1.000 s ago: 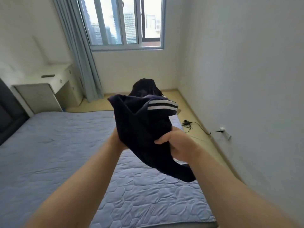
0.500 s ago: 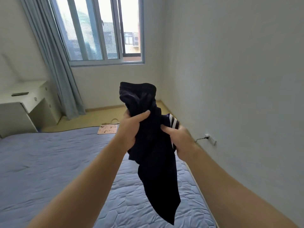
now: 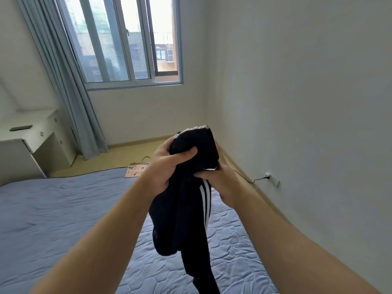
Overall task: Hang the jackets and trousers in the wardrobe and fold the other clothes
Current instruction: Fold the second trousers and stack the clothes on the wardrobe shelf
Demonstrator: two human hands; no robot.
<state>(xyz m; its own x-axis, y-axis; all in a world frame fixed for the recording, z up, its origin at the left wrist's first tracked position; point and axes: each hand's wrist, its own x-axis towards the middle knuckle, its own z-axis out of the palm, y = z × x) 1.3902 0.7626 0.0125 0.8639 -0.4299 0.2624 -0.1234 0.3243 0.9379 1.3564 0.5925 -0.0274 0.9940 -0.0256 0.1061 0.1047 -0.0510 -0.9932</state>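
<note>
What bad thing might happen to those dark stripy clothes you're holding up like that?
The dark striped garment is bunched in the left hand and right hand, so it may crease or fold crookedly. Its loose end hangs low over the bed and might slip free if either grip loosens.

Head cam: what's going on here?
A person at the bed holds a dark garment with white side stripes up in the air with both hands. The left grip clutches the bunched top; the right grip pinches it just below, by the stripes. The rest hangs loose above the bed. It is neither folded nor hung yet, and no wardrobe is in view.
</note>
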